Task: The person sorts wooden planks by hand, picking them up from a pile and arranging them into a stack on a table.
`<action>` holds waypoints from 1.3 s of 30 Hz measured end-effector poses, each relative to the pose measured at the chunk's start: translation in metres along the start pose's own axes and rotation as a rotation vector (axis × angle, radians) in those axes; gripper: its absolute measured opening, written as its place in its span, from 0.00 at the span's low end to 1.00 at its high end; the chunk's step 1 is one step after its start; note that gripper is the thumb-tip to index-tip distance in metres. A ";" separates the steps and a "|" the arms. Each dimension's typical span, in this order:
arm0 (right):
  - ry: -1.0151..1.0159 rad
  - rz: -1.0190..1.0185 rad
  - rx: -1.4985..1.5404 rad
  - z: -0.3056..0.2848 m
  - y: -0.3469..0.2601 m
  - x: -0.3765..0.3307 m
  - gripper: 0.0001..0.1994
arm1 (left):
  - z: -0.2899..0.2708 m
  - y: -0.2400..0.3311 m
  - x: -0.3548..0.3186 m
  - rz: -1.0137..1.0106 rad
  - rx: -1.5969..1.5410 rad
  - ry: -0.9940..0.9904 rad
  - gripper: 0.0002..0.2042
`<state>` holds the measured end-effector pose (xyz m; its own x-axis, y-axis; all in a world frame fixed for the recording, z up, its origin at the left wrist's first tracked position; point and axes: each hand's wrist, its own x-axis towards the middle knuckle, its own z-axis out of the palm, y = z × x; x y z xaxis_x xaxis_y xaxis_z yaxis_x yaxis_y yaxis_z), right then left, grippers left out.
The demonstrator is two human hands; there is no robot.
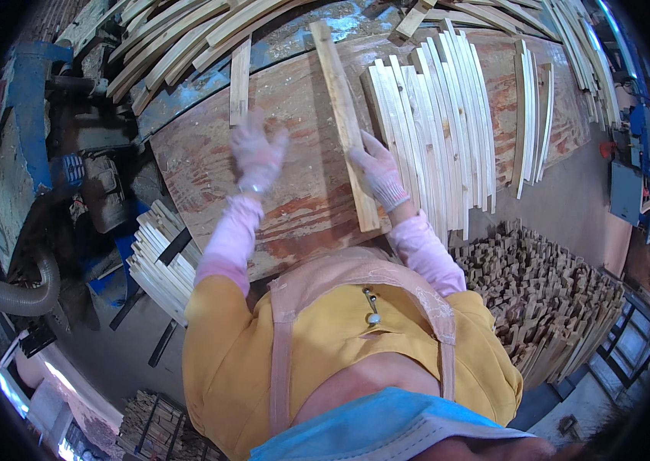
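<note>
My right hand (pixel 380 170), in a pale work glove, grips a long wooden strip (pixel 344 115) along its right edge, thumb lying over the wood. The strip slants over the worktable, its near end close to my body. My left hand (pixel 258 156), also gloved, is blurred by motion, with thumb and fingers apart. It is over the board just below the near end of another wooden strip (pixel 240 81); whether they touch cannot be made out. Right of my right hand, several pale wooden strips (pixel 436 127) lie side by side on the plywood tabletop (pixel 286 203).
More strips (pixel 194 38) are heaped along the far edge, and a small group (pixel 528 115) lies to the right. A bundle of upright sticks (pixel 547 300) stands on the floor at right. Blue machinery (pixel 29 115) and a grey hose (pixel 14 296) occupy the left side.
</note>
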<state>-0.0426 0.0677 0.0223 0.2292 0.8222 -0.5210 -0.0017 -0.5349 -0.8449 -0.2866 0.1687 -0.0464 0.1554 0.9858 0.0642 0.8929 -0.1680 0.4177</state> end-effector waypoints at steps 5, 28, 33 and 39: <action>-0.002 -0.218 -0.113 -0.046 0.020 -0.029 0.28 | -0.016 -0.021 0.083 -0.340 0.271 -0.132 0.38; 0.499 -0.262 -0.059 -0.284 0.018 -0.001 0.30 | -0.113 0.050 -0.057 -0.747 -1.528 -0.313 0.19; 0.868 -0.041 -0.825 -0.435 0.110 0.071 0.26 | -0.117 0.080 -0.034 -0.778 -1.479 -0.343 0.26; 1.062 0.112 -1.341 -0.423 0.075 0.053 0.24 | -0.033 0.072 -0.136 -0.574 -1.357 -0.413 0.31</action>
<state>0.3813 -0.0112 -0.0168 0.7822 0.5883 0.2051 0.5659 -0.8086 0.1609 -0.2576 0.0226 0.0050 0.2429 0.8035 -0.5435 -0.1407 0.5835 0.7998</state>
